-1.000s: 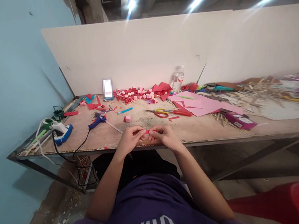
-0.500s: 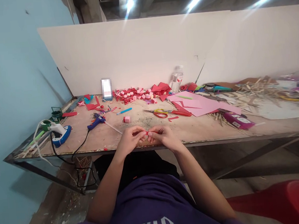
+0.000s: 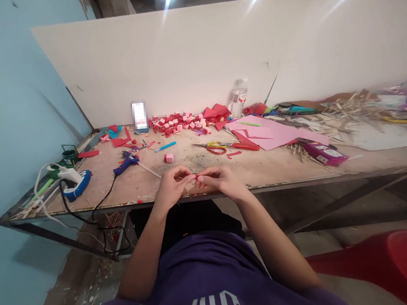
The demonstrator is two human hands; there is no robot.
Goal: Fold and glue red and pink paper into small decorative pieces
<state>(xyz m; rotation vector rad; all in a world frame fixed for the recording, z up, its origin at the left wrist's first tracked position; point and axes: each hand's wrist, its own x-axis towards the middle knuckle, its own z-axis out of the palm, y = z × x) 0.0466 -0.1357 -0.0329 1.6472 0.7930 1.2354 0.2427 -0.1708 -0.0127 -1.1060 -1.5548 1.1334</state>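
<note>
My left hand [image 3: 171, 187] and my right hand [image 3: 220, 181] meet at the front edge of the wooden table [image 3: 261, 169]. Both pinch a small red paper strip [image 3: 195, 176] between their fingertips. Just beyond them lie a single pink cube [image 3: 168, 158], a thin stick [image 3: 148, 169] and a blue glue gun [image 3: 126, 162]. Red-handled scissors [image 3: 220, 146] rest further back, next to pink paper sheets [image 3: 276, 135].
A heap of red and pink cubes [image 3: 180, 123] sits by the white back board, with a phone [image 3: 139, 116] and a water bottle [image 3: 238, 99]. A power strip with cables [image 3: 72, 181] lies left. Wood sticks [image 3: 348, 117] clutter the right. A red chair [image 3: 391, 260] stands lower right.
The red strip showed longer between my hands a second ago; now only a small bit shows at the fingertips. The view has tilted slightly, otherwise the table is unchanged.
</note>
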